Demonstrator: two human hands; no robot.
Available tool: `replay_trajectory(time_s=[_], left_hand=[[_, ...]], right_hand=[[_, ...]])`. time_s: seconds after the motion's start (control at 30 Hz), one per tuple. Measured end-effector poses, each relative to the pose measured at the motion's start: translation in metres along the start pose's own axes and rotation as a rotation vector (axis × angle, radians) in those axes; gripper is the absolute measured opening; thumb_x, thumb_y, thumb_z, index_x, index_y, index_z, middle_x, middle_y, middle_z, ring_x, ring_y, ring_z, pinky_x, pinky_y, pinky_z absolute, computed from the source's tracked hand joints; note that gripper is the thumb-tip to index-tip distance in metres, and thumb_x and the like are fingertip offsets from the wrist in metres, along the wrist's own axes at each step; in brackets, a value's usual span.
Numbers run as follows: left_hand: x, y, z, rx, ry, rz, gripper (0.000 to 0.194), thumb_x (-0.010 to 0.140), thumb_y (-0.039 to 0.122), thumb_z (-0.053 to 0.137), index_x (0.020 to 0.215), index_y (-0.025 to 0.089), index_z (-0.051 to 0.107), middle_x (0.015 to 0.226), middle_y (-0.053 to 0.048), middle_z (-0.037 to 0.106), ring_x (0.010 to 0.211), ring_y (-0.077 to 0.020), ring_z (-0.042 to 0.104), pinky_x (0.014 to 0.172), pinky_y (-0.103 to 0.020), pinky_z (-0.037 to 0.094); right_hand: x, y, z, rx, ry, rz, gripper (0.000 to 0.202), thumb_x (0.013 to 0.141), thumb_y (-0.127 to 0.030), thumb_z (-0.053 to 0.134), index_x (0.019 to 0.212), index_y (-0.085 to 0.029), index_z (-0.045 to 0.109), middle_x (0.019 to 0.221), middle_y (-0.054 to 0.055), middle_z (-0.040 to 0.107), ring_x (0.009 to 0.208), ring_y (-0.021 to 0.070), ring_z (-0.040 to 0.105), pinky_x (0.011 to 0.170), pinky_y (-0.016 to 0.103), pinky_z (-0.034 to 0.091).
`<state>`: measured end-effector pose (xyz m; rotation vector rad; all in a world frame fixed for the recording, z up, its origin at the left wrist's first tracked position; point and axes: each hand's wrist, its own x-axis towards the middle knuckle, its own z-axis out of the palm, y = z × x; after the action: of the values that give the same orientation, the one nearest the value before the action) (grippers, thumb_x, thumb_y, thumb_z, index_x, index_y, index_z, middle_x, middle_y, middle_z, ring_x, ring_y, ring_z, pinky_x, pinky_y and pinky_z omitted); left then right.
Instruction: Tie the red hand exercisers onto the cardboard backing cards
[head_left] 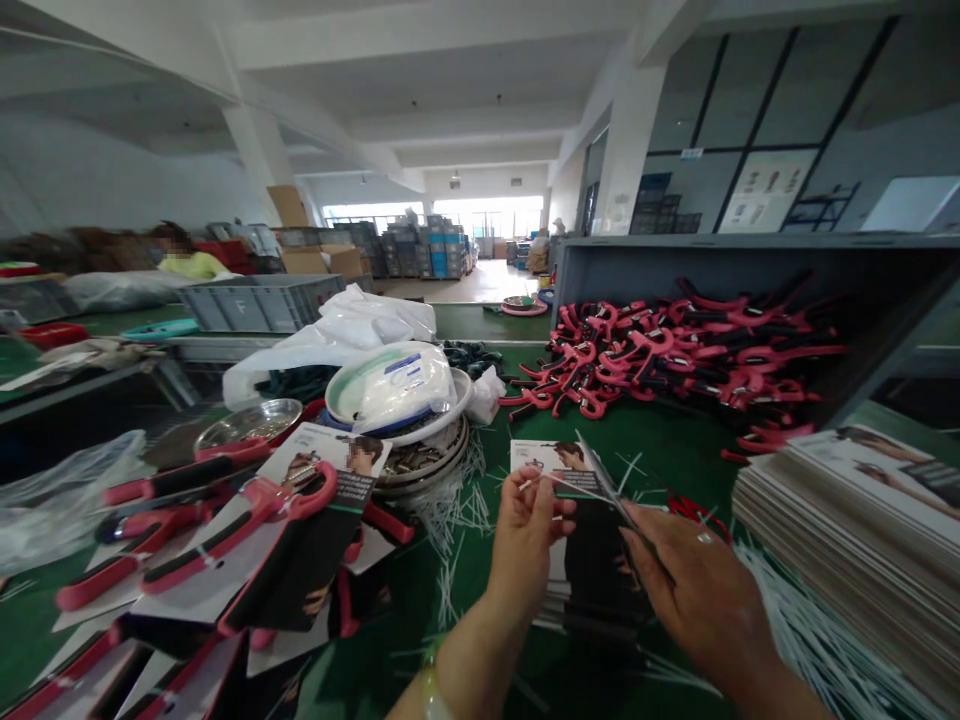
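Note:
My left hand [527,530] is raised over the middle of the green table, its thumb and forefinger pinched on a thin white cable tie [581,490]. The tie stretches across to a printed card [606,478] seen nearly edge-on. My right hand [697,580] grips that card between thumb and fingers; whether the tie passes through it I cannot tell. Beneath both hands lies a stack of printed cards [592,570], partly hidden by them. Left of it are several cards carrying pink-and-black clippers [247,525], overlapping in a pile.
Loose pink-and-black clippers [645,350] spill from a tipped grey crate [750,260]. At right stand a tall card stack [840,540] and loose white ties [817,610]. Basins [397,400] sit left of centre. Red-handled scissors [697,512] lie near my right hand. Another person [187,255] is far left.

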<state>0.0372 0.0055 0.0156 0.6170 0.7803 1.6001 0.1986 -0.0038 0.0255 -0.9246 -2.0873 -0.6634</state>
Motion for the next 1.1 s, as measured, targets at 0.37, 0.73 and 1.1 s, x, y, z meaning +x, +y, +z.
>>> replay_trajectory(time_s=[0.37, 0.73, 1.1], left_hand=[[-0.002, 0.005, 0.040, 0.005, -0.199, 0.091, 0.038, 0.065, 0.050, 0.072, 0.077, 0.016, 0.060, 0.079, -0.002, 0.064, 0.067, -0.0104, 0.059, 0.059, -0.019, 0.049], [0.006, -0.008, 0.029, 0.056, -0.384, -0.402, 0.034, 0.060, 0.041, 0.073, 0.069, 0.018, 0.050, 0.062, 0.004, 0.054, 0.038, -0.0036, 0.040, 0.038, -0.018, 0.038], [0.013, -0.008, 0.021, 0.086, -0.497, -0.482, 0.029, 0.060, 0.035, 0.073, 0.069, 0.018, 0.052, 0.062, 0.004, 0.056, 0.039, -0.0031, 0.038, 0.040, -0.018, 0.041]], right_hand=[[-0.005, 0.016, -0.001, -0.011, -0.004, 0.111, 0.029, 0.092, -0.032, 0.044, 0.106, -0.015, 0.062, 0.093, 0.009, 0.072, 0.083, 0.0198, 0.068, 0.078, 0.030, 0.051], [-0.013, 0.023, -0.007, 0.049, 0.001, 0.292, 0.030, 0.090, -0.040, 0.045, 0.100, -0.018, 0.064, 0.090, 0.008, 0.073, 0.079, 0.0204, 0.069, 0.072, 0.029, 0.052], [-0.016, 0.021, -0.008, 0.059, 0.010, 0.291, 0.034, 0.091, -0.042, 0.043, 0.097, -0.017, 0.064, 0.088, 0.008, 0.073, 0.076, 0.0197, 0.069, 0.069, 0.029, 0.053]])
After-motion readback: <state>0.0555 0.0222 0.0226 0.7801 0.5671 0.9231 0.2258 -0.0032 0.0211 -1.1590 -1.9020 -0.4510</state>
